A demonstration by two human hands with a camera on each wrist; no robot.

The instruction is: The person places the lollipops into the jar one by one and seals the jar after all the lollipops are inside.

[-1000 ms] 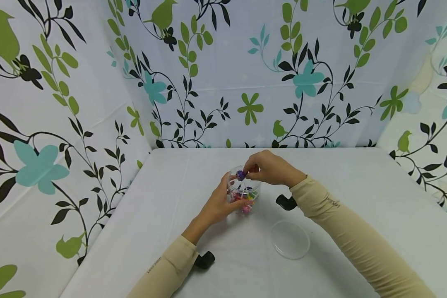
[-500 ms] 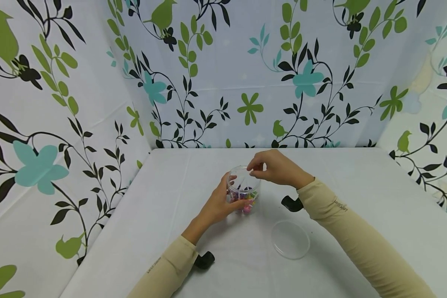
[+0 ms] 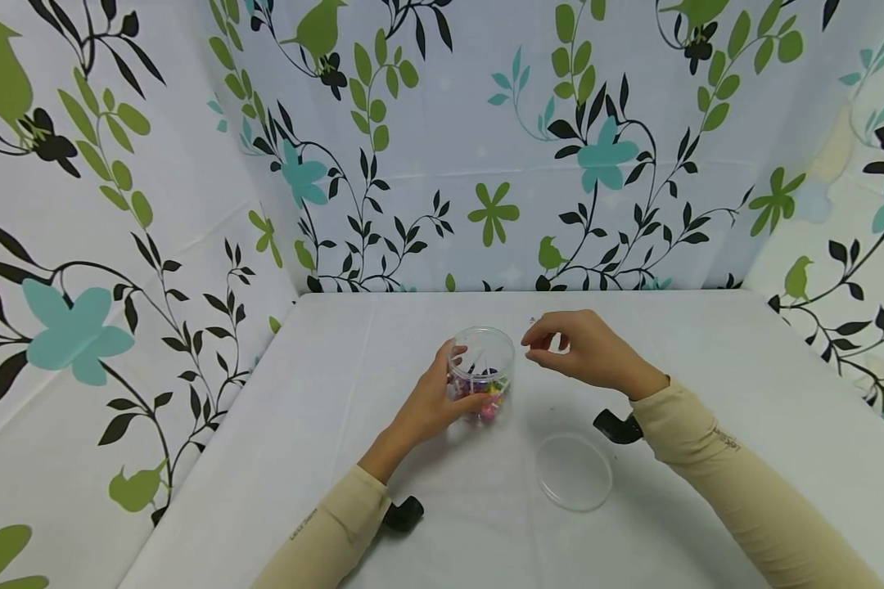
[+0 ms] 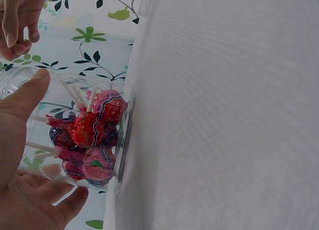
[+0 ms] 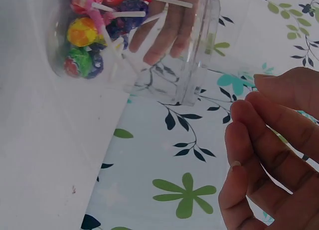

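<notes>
Head view looks down at the table (image 3: 707, 368); both close wrist views share the jar (image 4: 75, 135) (sideways).

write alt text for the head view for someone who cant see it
A person's left hand grips a clear plastic jar of colourful lollipops on a white table, while the empty right hand hovers just beside its open top. The jar's clear lid lies nearer the person; floral sheets wall the table.

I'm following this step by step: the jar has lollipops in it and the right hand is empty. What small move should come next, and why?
Probably the right hand should reach down to the clear lid lying on the table near it. The left hand grips the open jar, the lollipops sit inside, and no loose ones show.
</notes>
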